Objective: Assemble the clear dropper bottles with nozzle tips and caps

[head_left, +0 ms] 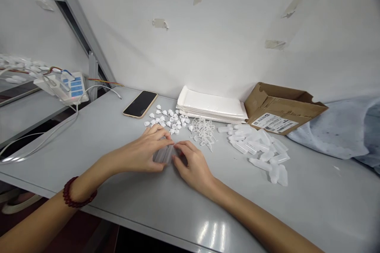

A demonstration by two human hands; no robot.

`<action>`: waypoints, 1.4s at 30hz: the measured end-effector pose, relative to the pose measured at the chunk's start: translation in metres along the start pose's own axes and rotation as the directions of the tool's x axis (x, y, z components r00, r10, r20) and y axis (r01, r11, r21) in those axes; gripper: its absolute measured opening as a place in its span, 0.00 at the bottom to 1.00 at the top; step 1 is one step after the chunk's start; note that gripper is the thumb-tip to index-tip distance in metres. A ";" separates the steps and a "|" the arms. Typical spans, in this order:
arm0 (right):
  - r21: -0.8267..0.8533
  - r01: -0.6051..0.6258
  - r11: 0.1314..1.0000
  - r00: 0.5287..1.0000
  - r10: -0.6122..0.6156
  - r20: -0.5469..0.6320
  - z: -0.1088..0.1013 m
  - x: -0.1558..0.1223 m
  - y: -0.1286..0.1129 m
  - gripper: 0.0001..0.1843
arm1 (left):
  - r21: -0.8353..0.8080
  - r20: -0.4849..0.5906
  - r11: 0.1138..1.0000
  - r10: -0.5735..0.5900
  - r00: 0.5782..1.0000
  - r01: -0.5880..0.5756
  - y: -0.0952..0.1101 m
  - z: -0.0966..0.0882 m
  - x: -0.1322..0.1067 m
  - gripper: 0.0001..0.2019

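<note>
A small row of translucent plastic bottles point(164, 155) stands on the grey table between my hands. My left hand point(145, 148) curls round the row from the left, with thumb in front and fingers behind. From the right side my right hand point(192, 166) presses its bent thumb and fingertips against the end bottle. Part of the row is hidden by my left fingers. Just behind my hands lie several loose white caps point(169, 120). Beside them is a tangle of thin white plastic loops point(204, 130).
A heap of translucent bottles point(258, 144) lies to the right. Behind it are a stack of white padded envelopes point(212, 104) and an open cardboard box point(276, 106). A phone point(140, 104) rests at the back left. A power strip point(74, 89) with cables sits at far left.
</note>
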State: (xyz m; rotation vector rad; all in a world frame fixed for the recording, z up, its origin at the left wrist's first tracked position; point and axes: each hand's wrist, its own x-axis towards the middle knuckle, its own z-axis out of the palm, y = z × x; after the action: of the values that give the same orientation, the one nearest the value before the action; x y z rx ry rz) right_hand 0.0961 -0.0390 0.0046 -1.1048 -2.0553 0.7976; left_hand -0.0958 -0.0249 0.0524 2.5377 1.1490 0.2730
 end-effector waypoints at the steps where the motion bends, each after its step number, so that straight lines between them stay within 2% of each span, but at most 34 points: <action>1: 0.001 -0.011 1.000 1.000 0.011 0.003 -0.001 0.001 0.001 0.12 | -0.005 0.001 1.000 0.005 1.000 -0.005 0.001 0.000 0.000 0.18; 4: 0.018 -0.084 0.996 0.996 0.083 0.006 -0.005 0.005 0.003 0.12 | -0.025 0.006 1.000 0.016 1.000 -0.016 0.001 0.001 -0.001 0.18; 6: 0.038 -0.118 0.992 0.993 0.118 0.012 -0.007 0.008 0.005 0.16 | -0.032 0.024 0.999 0.014 1.000 -0.013 0.001 0.002 -0.001 0.20; 9: 0.045 -0.098 0.994 0.994 0.096 0.050 -0.009 0.012 0.008 0.22 | -0.025 0.046 1.000 0.009 0.999 -0.008 -0.001 0.002 -0.002 0.21; 13: 0.001 -0.079 0.997 0.990 0.078 0.116 -0.012 0.015 0.009 0.25 | -0.006 0.051 1.000 0.010 0.999 -0.010 -0.004 0.004 -0.002 0.22; 20: -0.188 -0.098 0.977 0.980 0.127 0.151 -0.013 0.017 0.004 0.23 | -0.001 0.024 1.000 0.012 1.000 -0.012 -0.008 0.004 -0.003 0.24; 24: -0.393 -0.049 0.918 0.983 0.114 0.144 -0.010 0.014 0.002 0.21 | 0.031 0.009 0.999 -0.017 1.000 0.016 -0.008 0.003 -0.004 0.22; 26: -0.438 -0.033 0.898 0.986 0.102 0.135 -0.008 0.013 0.002 0.19 | 0.047 0.000 0.998 -0.030 1.000 0.030 -0.008 0.003 -0.005 0.22; 34: -0.465 0.058 0.884 0.988 0.017 0.155 -0.005 0.014 0.002 0.18 | 0.084 -0.023 0.995 -0.043 0.999 0.044 -0.009 0.003 -0.007 0.22; 42: -0.329 0.104 0.939 0.989 -0.063 0.131 -0.003 0.013 0.006 0.18 | 0.099 -0.024 0.994 -0.042 0.999 0.044 -0.008 0.001 -0.008 0.22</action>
State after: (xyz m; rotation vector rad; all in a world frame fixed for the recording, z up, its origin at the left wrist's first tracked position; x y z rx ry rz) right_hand 0.0956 -0.0247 0.0055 -1.1619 -2.3846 0.4906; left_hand -0.1059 -0.0266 0.0479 2.5976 1.2530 0.2387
